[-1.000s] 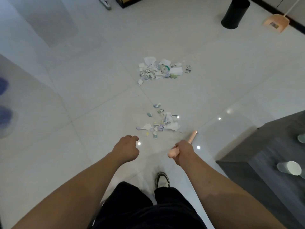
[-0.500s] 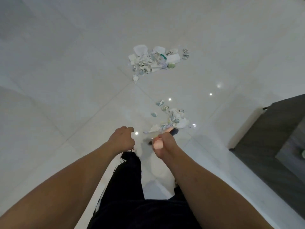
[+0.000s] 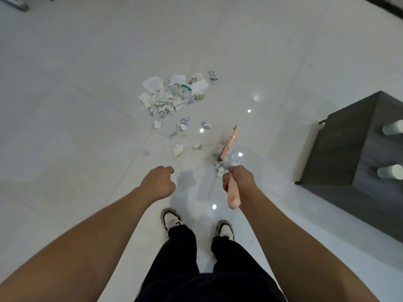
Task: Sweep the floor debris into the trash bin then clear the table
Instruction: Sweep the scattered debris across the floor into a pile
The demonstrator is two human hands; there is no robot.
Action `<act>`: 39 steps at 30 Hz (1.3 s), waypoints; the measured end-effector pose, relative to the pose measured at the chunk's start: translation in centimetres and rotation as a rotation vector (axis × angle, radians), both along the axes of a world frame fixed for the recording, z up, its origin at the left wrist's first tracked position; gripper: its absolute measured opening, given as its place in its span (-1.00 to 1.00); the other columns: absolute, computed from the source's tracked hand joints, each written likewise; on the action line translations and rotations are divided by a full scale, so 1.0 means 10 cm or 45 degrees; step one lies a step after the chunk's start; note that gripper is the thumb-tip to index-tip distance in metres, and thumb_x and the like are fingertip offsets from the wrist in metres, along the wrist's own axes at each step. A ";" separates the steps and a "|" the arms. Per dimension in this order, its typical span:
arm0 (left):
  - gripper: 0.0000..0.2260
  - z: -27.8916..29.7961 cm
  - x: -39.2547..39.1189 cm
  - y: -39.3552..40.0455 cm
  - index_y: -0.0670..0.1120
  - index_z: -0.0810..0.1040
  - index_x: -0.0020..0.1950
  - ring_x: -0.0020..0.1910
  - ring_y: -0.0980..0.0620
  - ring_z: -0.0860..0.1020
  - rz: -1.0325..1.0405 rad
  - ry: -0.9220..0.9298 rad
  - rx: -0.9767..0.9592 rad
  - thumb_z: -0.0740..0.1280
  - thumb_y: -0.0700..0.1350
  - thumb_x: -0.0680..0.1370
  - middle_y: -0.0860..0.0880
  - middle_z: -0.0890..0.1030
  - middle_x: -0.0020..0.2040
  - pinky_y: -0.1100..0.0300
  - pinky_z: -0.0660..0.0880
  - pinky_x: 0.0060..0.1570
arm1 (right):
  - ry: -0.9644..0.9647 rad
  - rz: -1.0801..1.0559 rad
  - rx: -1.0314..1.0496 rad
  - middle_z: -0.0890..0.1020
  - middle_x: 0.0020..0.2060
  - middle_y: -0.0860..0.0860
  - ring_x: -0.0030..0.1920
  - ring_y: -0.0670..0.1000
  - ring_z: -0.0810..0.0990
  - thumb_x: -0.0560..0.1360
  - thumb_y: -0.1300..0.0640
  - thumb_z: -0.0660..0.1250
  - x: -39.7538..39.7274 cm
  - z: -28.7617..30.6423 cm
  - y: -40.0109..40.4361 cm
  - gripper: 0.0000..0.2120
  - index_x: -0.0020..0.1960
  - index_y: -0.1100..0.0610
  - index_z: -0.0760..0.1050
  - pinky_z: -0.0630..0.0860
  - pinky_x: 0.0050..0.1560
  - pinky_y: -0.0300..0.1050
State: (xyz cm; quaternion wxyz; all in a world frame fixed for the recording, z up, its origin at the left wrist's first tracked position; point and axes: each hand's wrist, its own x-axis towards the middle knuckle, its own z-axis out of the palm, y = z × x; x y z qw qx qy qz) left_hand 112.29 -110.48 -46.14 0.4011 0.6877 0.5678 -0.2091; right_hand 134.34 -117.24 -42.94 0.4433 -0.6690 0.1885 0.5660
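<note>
Wrapped tight round the peach broom handle, my right hand has the only working grip; my left hand is curled on nothing. I judge I'm mid-sweep, gathering strays toward the main debris pile on the floor. The broom head sits just right of the loose scraps, with a few bits near my right fist. Next I'd draw those scraps up and left into the pile; no trash bin shows, so binning waits. Open tile lies all round the pile. The dark worktop, with its white cups, stands well apart on my right, its corner the one edge to mind.
</note>
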 end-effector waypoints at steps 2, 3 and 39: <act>-0.49 0.03 0.21 0.14 -0.06 0.33 0.50 0.40 -0.13 0.35 -0.053 -0.028 0.016 0.22 -0.18 0.52 -0.13 0.36 0.44 0.08 0.33 0.31 | -0.117 -0.008 -0.069 0.41 -0.39 0.09 -0.50 -0.03 0.37 0.57 0.33 0.19 0.21 0.05 -0.06 -0.92 0.01 0.26 0.46 0.36 -0.58 -0.29; -0.48 0.05 0.32 0.19 -0.06 0.33 0.50 0.40 -0.13 0.35 -0.074 -0.036 0.021 0.22 -0.19 0.52 -0.13 0.37 0.44 0.09 0.33 0.30 | -0.150 -0.009 -0.095 0.41 -0.38 0.10 -0.49 -0.01 0.36 0.57 0.34 0.20 0.34 0.06 -0.09 -0.93 -0.04 0.26 0.45 0.35 -0.58 -0.29; -0.48 0.56 3.64 2.82 -0.06 0.28 0.53 0.45 -0.13 0.28 -0.345 -0.014 0.170 0.21 -0.17 0.55 -0.14 0.30 0.49 0.09 0.29 0.34 | -0.028 0.472 0.101 0.45 -0.49 0.06 -0.56 -0.05 0.34 0.52 0.23 0.33 3.31 0.34 2.12 -0.92 -0.11 0.23 0.47 0.32 -0.55 -0.23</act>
